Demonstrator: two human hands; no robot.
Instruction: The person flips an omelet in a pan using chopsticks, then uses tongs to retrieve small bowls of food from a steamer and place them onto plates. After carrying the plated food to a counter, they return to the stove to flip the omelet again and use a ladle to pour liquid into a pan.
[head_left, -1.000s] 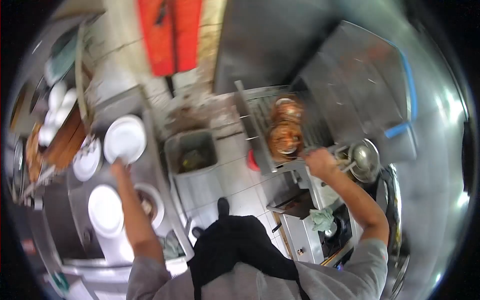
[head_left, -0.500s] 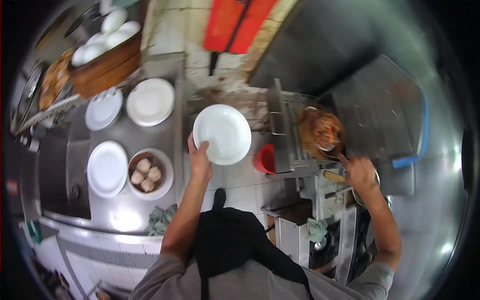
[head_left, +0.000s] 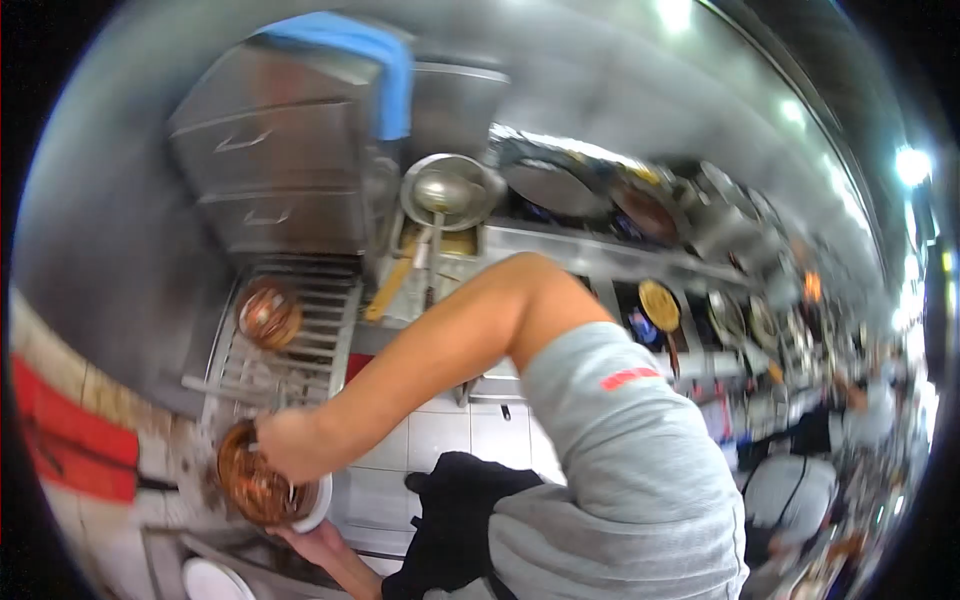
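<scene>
My left hand (head_left: 318,545) holds a white plate (head_left: 322,505) from below at its edge. Mostly covering that plate is a round brown dish (head_left: 235,468) of reddish-brown food, tilted and seemingly resting on it. Over the dish, my right hand (head_left: 288,445) is blurred, its fingers closed on something I cannot make out. Another round brown dish (head_left: 268,312) sits behind, on the slatted metal rack (head_left: 325,345).
A metal bowl with a ladle (head_left: 440,190) stands behind the rack. Pans (head_left: 555,190) and a stove with a yellowish pan (head_left: 659,305) lie to the right. People (head_left: 790,490) work at far right. A white plate (head_left: 212,580) is at the lower left.
The view has swung right. My right hand has moved from the rack to my left hand, and the brown dish is now over the plate.
</scene>
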